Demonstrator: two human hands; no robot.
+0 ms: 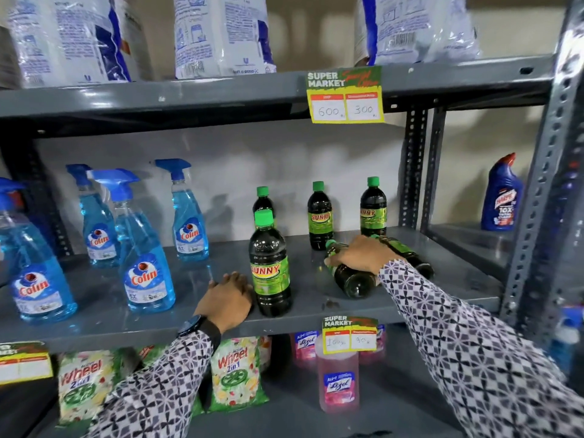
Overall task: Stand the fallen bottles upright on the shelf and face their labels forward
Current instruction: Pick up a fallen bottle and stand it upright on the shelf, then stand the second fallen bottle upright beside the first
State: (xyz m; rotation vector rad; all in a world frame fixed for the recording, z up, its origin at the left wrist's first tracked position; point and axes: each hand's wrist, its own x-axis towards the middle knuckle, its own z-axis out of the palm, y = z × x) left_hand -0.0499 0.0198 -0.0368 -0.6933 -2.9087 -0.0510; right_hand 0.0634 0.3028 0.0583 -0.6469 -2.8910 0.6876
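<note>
On the grey middle shelf (300,314) a dark Sunny bottle (270,267) with a green cap stands upright at the front, label forward. My left hand (226,300) rests on the shelf just left of it, fingers curled, touching its base. Three more Sunny bottles stand behind: one (264,202) partly hidden, one (319,216) and one (373,208). A fallen Sunny bottle (350,278) lies on its side with my right hand (363,254) gripping it from above. A second fallen bottle (407,254) lies behind that hand.
Several blue Colin spray bottles (145,273) stand on the left of the same shelf. A metal upright (534,216) bounds the right side. Price tags (346,96) hang on the shelf edges. Detergent packs and pink Lizol bottles (338,380) fill the lower shelf.
</note>
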